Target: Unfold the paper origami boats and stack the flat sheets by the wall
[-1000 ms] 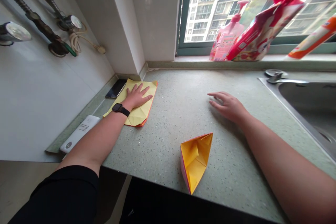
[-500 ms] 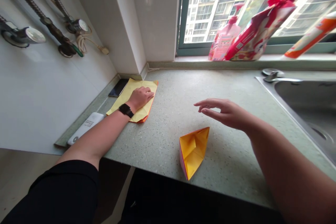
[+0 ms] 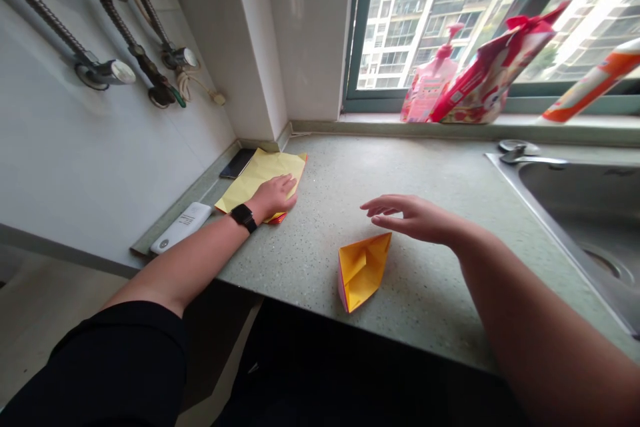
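Observation:
My left hand (image 3: 274, 195), with a black watch at the wrist, lies on the right part of a stack of yellow paper sheets (image 3: 250, 177). Its fingers are spread over the stack's right edge, where red-orange layers show at the near corner. My right hand (image 3: 407, 215) hovers over the counter with nothing in it, fingers stretched to the left and thumb apart. Just below its fingertips, a folded paper boat (image 3: 367, 270) stands near the counter's front edge. Its open hollow is yellow-orange, and its outer side is pinkish.
Behind the sheets lies a dark phone (image 3: 237, 163), and a white box-like device (image 3: 181, 227) is by the left wall. A steel sink (image 3: 590, 213) with a faucet (image 3: 533, 155) takes up the right side. A pink pump bottle (image 3: 429, 87) and red bag (image 3: 480, 80) stand on the windowsill.
The view has shifted slightly. My left hand has slid toward the near right edge of the paper stack, its fingers spreading. My right hand has come closer to the paper boat.

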`<state>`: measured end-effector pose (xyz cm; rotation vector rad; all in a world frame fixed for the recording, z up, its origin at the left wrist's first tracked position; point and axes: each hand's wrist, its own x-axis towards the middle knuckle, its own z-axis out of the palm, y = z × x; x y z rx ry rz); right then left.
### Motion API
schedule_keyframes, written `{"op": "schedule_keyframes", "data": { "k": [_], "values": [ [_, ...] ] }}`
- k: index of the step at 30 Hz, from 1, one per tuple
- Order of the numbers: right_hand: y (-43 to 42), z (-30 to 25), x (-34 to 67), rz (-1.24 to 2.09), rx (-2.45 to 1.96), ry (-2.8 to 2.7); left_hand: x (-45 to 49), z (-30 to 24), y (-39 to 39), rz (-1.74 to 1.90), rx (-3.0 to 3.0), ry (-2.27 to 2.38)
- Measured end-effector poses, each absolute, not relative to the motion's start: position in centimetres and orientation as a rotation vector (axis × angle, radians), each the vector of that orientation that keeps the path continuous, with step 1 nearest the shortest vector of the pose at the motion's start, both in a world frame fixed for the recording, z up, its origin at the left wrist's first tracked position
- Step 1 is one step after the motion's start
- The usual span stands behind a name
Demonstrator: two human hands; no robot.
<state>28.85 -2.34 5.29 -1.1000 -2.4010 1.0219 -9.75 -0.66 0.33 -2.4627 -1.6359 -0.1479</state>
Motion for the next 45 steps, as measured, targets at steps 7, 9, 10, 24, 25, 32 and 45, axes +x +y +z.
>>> {"op": "schedule_keyframes", "data": {
  "k": [7,9,10,24,25,32,45],
  "values": [
    [-2.8,5.3,28.5,0.992,-1.087,-2.412,-8.2,1.4,-3.1,-0.063,-2.354,-1.686],
    [-2.8,5.4,28.4,1.001,-1.084,-2.421,-8.1,1.5,-3.7,-0.030,-2.357,-1.690],
    [-2.7,5.4,28.4,1.006,-1.083,-2.434,-8.1,1.4,-4.0,-0.021,-2.362,-1.687],
    [-3.3,6.3,28.2,1.097,-1.145,-2.680,-7.5,3.9,-3.8,-0.126,-2.486,-1.708],
    [-3.3,6.2,28.2,1.078,-1.137,-2.681,-6.9,4.4,-3.4,-0.247,-2.527,-1.722],
    [-2.3,5.5,28.2,0.917,-1.095,-2.529,1.2,4.5,-1.9,-1.088,-3.236,-1.953],
    [-2.3,3.1,26.1,0.558,-0.912,-2.061,1.9,2.4,-3.4,-1.610,-3.778,-1.882]
  ]
}}
